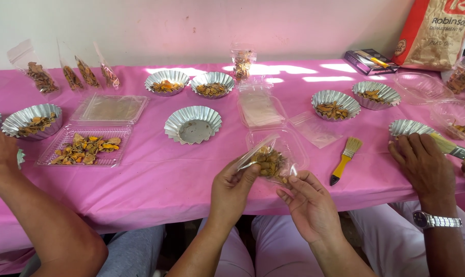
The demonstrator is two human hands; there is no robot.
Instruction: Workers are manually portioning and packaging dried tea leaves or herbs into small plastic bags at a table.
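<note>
We hold a small clear plastic bag (265, 160) of dried orange-brown slices between both hands. Our left hand (233, 189) pinches the bag's upper edge at about ten o'clock from the bag's middle, fingers closed on the film. Our right hand (310, 202) lies palm up beneath it at five o'clock, fingertips (289, 180) touching the underside; we judge it supports more than clamps. The bag hangs tilted just above the near edge of the surface (171, 179), covered in pink cloth, and partly over an open clear clamshell box (289, 146).

The risk we see is spilling: the bag's mouth looks open, and slices could slide onto the cloth or over the edge into our lap if the left pinch slackens or the tilt grows. Thin film may also slip or tear under a tighter grip.

Outward, a yellow-handled brush (344, 160) lies at three o'clock, near but apart. An empty foil cup (193, 124) stands at eleven o'clock. Further at nine o'clock sits a clear tray of slices (83, 149). Another person's hand with a wristwatch (422, 164) rests at the right, and another person's arm (37, 215) crosses at the left.
</note>
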